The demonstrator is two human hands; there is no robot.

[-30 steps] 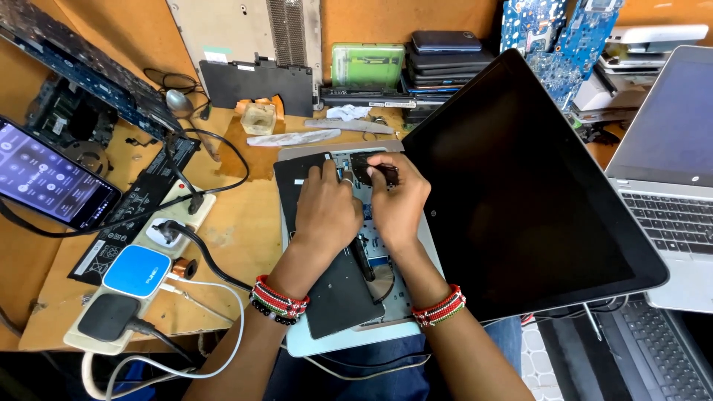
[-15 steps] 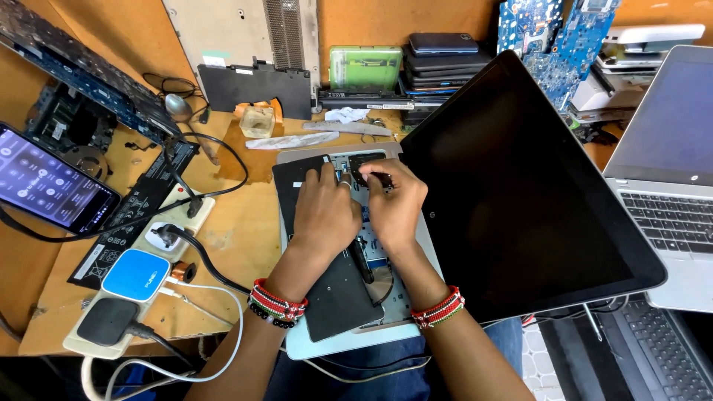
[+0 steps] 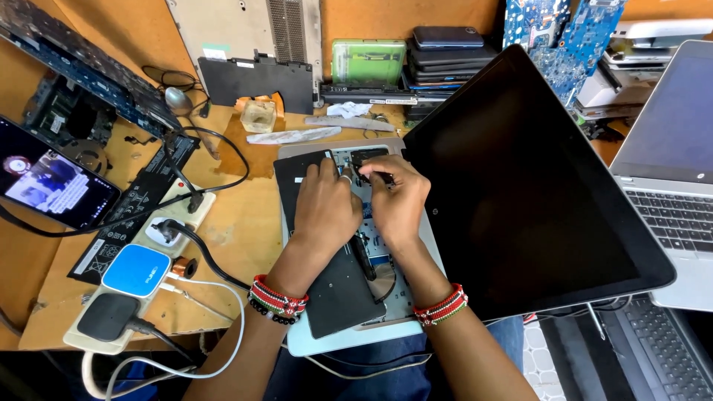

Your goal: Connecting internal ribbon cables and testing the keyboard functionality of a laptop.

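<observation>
On opened laptop base (image 3: 349, 297), left hand (image 3: 324, 212), right hand (image 3: 397, 200) touching

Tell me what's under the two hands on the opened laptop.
Under the left hand and right hand lies the opened laptop: black battery, exposed boards. The part beneath the fingers is covered.

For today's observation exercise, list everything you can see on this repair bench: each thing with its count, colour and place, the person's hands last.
opened laptop base: one, silver, centre, under the hands
black panel: one, inside the base
laptop screen: one, black, tilted right of centre
second laptop: one, silver, far right
phone: one, lit screen, far left
power strip: one, cream, left, with blue and black adapters
circuit boards: blue, top right
green case: one, top centre
beaded bracelets: red, both wrists
left hand: on the base's inner parts
right hand: fingertips at a small dark part; grip unclear
</observation>
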